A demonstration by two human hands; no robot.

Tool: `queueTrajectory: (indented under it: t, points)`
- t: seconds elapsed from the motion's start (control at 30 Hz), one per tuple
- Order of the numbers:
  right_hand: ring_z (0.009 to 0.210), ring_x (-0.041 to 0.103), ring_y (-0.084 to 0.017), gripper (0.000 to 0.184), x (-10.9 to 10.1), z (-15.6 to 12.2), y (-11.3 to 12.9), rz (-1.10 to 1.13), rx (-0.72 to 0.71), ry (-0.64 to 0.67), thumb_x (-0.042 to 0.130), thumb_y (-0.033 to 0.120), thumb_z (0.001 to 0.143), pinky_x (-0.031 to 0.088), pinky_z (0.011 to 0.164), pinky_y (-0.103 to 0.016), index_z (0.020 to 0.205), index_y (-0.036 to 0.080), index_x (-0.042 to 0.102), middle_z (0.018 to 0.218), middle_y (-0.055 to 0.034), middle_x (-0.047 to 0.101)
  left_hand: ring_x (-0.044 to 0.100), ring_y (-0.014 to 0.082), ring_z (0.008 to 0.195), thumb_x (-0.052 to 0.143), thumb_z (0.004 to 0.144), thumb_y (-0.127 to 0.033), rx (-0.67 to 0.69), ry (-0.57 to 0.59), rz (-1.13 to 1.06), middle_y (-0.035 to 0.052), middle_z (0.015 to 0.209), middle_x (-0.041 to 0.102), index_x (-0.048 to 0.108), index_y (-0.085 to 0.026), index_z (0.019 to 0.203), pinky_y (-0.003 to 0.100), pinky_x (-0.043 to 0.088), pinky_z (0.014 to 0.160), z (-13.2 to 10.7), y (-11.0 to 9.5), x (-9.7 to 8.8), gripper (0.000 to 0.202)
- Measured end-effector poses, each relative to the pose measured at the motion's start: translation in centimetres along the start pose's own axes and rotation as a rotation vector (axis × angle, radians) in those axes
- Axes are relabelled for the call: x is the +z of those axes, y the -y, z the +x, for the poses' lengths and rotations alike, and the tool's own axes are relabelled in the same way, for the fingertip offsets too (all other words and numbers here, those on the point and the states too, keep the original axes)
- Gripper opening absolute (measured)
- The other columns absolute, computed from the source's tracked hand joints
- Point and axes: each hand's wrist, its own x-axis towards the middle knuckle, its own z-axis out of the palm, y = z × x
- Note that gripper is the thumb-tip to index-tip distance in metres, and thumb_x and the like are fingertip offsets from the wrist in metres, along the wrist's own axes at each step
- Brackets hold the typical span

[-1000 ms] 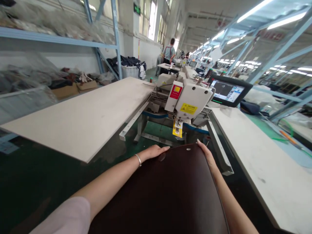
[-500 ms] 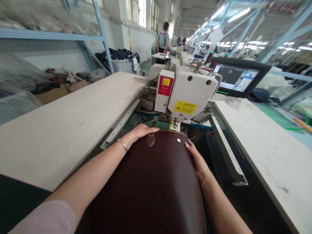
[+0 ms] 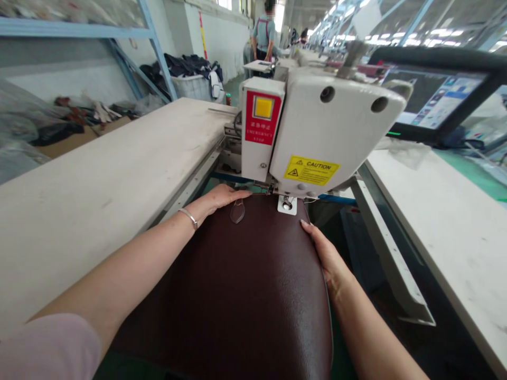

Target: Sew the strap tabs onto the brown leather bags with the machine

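A large dark brown leather panel (image 3: 257,285) stretches from near my body to the sewing machine head (image 3: 317,126). My left hand (image 3: 224,197) grips its far left edge, thumb on top and the other fingers mostly hidden. Just beside that thumb lies a leaf-shaped leather tab (image 3: 237,211) on the panel. My right hand (image 3: 325,250) is closed around the right edge, with its fingers partly underneath. The panel's far right corner sits beneath a small white presser plate (image 3: 287,206) with a round opening. A loose thread shows by that corner.
White tabletops flank the machine, left (image 3: 119,158) and right (image 3: 455,227). A metal rail (image 3: 396,258) runs beside my right arm. The emergency stop box (image 3: 259,129) and a monitor (image 3: 435,95) stand ahead. Further back are a bin of dark cloth (image 3: 192,87) and a person (image 3: 263,34).
Both hands have pushed the leather panel forward, so its far right corner is now under the presser plate. The white spot there is covered. My view has come closer to the machine.
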Motion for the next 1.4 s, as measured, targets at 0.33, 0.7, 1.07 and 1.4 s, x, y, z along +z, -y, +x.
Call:
queueTrajectory:
  t: [0.33, 0.7, 1.07, 1.4]
  points:
    - [0.071, 0.071, -0.024, 0.043, 0.47, -0.13, 0.45, -0.012, -0.032, -0.008, 0.064, 0.026, 0.082, 0.062, 0.069, -0.035, 0.125, 0.019, 0.060, 0.085, -0.0070, 0.073, 0.053, 0.0199, 0.057, 0.069, 0.056, -0.080, 0.005, -0.026, -0.002, 0.0076, 0.060, 0.061, 0.063, -0.017, 0.054, 0.032, 0.033, 0.054, -0.16, -0.01, -0.12, 0.064]
    - [0.069, 0.071, -0.025, 0.044, 0.23, 0.33, 0.49, -0.040, -0.048, -0.013, 0.068, 0.027, 0.078, 0.062, 0.066, -0.035, 0.122, 0.022, 0.062, 0.081, -0.0052, 0.073, 0.051, 0.0201, 0.055, 0.068, 0.057, -0.080, -0.017, -0.012, 0.038, 0.0068, 0.057, 0.059, 0.063, -0.017, 0.056, 0.032, 0.032, 0.053, -0.01, 0.22, -0.05, 0.064]
    - [0.068, 0.071, -0.023, 0.037, 0.72, 0.14, 0.51, -0.013, -0.035, -0.058, 0.066, 0.025, 0.083, 0.063, 0.064, -0.034, 0.120, 0.019, 0.064, 0.094, -0.0087, 0.074, 0.057, 0.0212, 0.059, 0.068, 0.056, -0.082, -0.023, 0.004, 0.023, 0.0086, 0.063, 0.065, 0.068, -0.014, 0.062, 0.031, 0.036, 0.056, 0.13, 0.54, 0.27, 0.068]
    - [0.065, 0.070, -0.024, 0.035, 0.66, -0.02, 0.68, -0.043, -0.010, -0.106, 0.062, 0.024, 0.088, 0.062, 0.064, -0.033, 0.123, 0.018, 0.063, 0.081, -0.0076, 0.073, 0.054, 0.0188, 0.058, 0.073, 0.056, -0.075, -0.019, 0.017, -0.075, 0.0054, 0.057, 0.062, 0.067, -0.015, 0.058, 0.030, 0.035, 0.056, -0.33, 0.23, 0.34, 0.061]
